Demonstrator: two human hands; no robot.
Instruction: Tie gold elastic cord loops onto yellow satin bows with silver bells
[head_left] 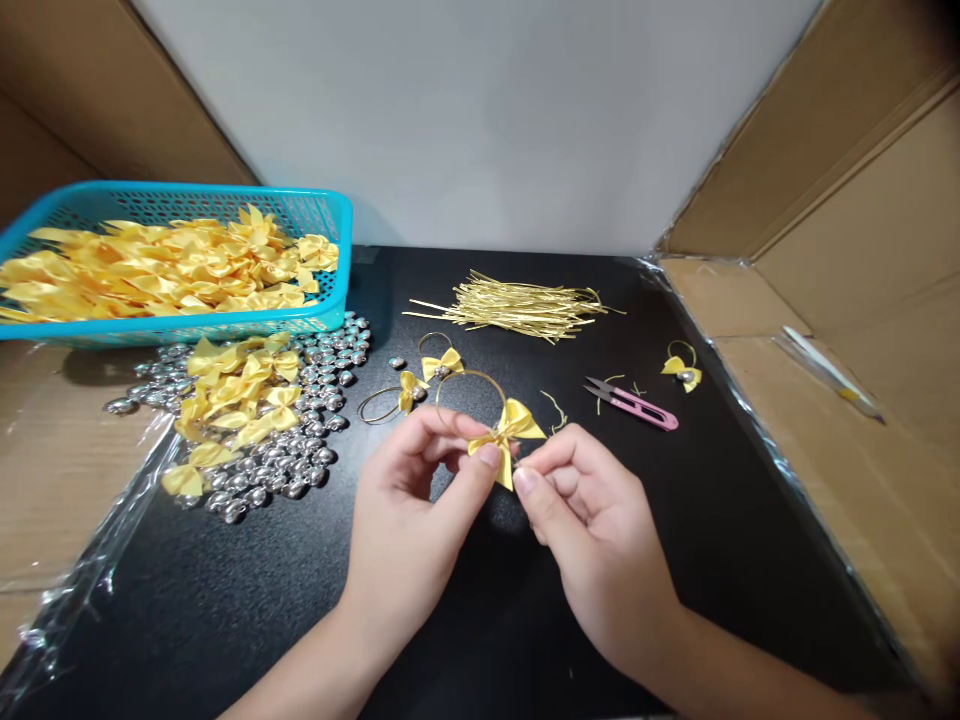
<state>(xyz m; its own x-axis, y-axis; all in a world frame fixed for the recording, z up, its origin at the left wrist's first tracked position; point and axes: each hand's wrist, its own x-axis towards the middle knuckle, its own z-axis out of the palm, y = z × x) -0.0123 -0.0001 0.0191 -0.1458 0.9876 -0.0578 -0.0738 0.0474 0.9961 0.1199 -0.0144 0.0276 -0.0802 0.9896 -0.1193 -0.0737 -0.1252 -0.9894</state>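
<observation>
Between the thumb and fingers of my left hand (pixel 409 515) is pinched a yellow ribbon bow (pixel 520 420). A thin gold ring (pixel 471 374) rises behind the bow, against my left fingertips. My right hand (pixel 604 535) is closed in a pinch just right of the bow's lower tail; what lies between its fingertips is too small to make out. Beyond my left hand lie two finished-looking rings with bows, one upright bow (pixel 442 364) and one on its side (pixel 411 391). Pink thread snips (pixel 637 404) rest to the right, beside short gold scraps (pixel 555 410).
A turquoise basket (pixel 341 270) full of yellow bows stands at the back left. Silver bells (pixel 300 455) and loose bows (pixel 240 385) spread before it. Gold twist ties (pixel 517 305) lie at the back. Another bowed ring (pixel 682 372) and a white pen-like tool (pixel 829 370) are right.
</observation>
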